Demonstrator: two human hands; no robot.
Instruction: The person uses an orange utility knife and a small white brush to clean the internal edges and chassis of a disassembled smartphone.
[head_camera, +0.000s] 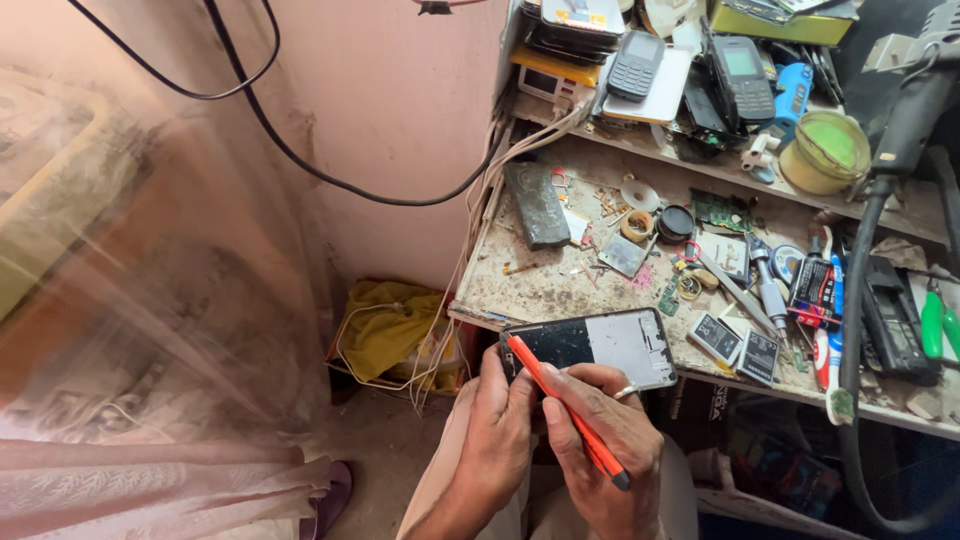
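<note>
Low in the middle of the frame, the left hand (500, 420) is closed around the near end of an opened phone (592, 346), which juts over the table's (560, 285) front edge; the right hand (605, 440) pinches an orange tool (565, 410) like a pen, its tip lying on the phone's dark end.

Right of the phone, on the table, lie two small batteries (738, 345), a toothbrush (828, 365), tweezers (730, 285), a screwdriver (768, 290) and a black charger (890, 315); further back sit a dark slab (535, 205), tape rolls (638, 208) and a green circuit board (722, 210).

A shelf (700, 160) across the upper right carries keypad phones (690, 70) and a green-lidded tub (828, 150); a thick black hose (860, 330) crosses the right side.

The table is scratched and grimy; a black cable (300, 160) hangs on the pink wall (390, 100); a yellow cloth (395, 325) sits under the table at centre; clear plastic sheeting (140, 280) fills the left.
</note>
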